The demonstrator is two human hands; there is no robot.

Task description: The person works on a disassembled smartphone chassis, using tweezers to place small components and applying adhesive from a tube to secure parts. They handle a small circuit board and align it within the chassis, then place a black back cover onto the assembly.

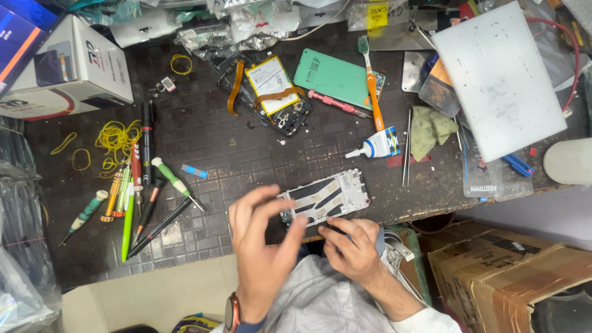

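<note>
At the near edge of the table (203, 142), just below the glue bottle (377, 147), the phone frame (327, 198) lies while the left hand (262, 246) pinches its left end and the right hand (353, 246) fingers press its lower edge, apparently mid-disassembly, which calls for steady, gentle prying.

Bare mat (246, 157) above the phone frame (325, 198); screwdrivers (145, 203) crowding left.

white carton (68, 68) top left, brown cardboard box (505, 277) bottom right
</note>
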